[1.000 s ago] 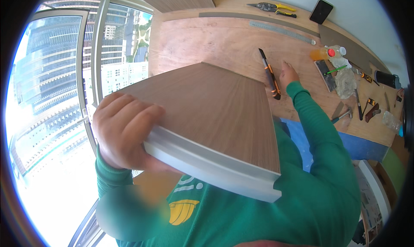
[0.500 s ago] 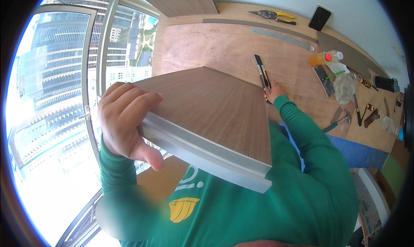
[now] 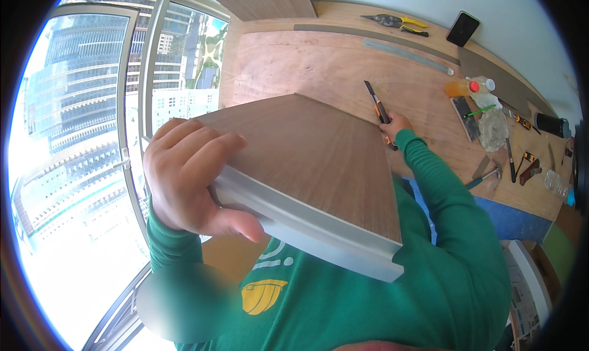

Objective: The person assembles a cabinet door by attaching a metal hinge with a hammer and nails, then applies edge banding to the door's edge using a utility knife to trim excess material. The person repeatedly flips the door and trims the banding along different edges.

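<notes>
A wood-grain panel (image 3: 307,161) with a pale metal profile (image 3: 307,228) along its near edge stands tilted up in front of my chest. My left hand (image 3: 190,173) is closed round the panel's near left corner, fingers over the wood face and thumb against the metal profile. Beyond the panel's right side, my right hand (image 3: 396,125) grips a black and orange utility knife (image 3: 381,110), whose tip points away from me over the workbench. Part of the right hand's grip is hidden by the panel's edge.
The plywood workbench (image 3: 276,63) bears a steel ruler (image 3: 408,57), yellow-handled snips (image 3: 399,24) and a phone (image 3: 462,29) at the back. Bottles (image 3: 460,88), a hammer (image 3: 486,175) and small tools lie to the right. A tall window (image 3: 73,106) stands at left.
My left hand and the panel's near edge have shifted slightly right and toward me. The utility knife has turned in my right hand and now shows a narrower side.
</notes>
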Available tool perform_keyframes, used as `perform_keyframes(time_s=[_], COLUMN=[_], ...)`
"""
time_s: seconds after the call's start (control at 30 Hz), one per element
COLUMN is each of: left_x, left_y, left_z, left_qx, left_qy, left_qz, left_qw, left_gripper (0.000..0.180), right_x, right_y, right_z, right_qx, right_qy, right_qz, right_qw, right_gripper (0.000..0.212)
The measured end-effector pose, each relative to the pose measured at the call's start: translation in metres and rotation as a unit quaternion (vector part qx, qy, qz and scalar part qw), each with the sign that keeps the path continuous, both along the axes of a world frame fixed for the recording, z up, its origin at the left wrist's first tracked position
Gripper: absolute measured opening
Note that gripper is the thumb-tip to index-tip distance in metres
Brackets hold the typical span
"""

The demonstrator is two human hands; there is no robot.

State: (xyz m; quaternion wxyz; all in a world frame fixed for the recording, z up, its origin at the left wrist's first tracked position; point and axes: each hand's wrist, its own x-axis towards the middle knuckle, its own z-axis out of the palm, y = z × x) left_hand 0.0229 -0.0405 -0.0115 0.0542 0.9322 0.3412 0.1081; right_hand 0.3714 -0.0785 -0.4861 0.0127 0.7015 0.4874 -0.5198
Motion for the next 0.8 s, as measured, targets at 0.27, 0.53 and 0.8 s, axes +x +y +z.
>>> perform_keyframes(time_s=[0.27,0.53,0.8], left_x=[0.003,0.010,0.012], left_y=[0.006,0.021,0.026], left_z=[-0.004,0.000,0.004], left_qx=[0.009,-0.007,-0.029], left_qy=[-0.025,-0.011,0.045], left_qz=[-0.003,-0.010,0.007], left_qw=[1.000,1.000,0.999], left_gripper=[0.100,0.096,0.113], right_x=[-0.042,-0.136,-0.164], right_y=[0.052,0.108,0.122], right_z=[0.031,0.045,0.020], right_qx=[0.180,0.068,0.096], right_qy=[0.138,0.149,0.098], right_qz=[0.044,0.267,0.358], right_qw=[0.973,0.950,0.924], right_gripper=[0.034,0.049,0.050])
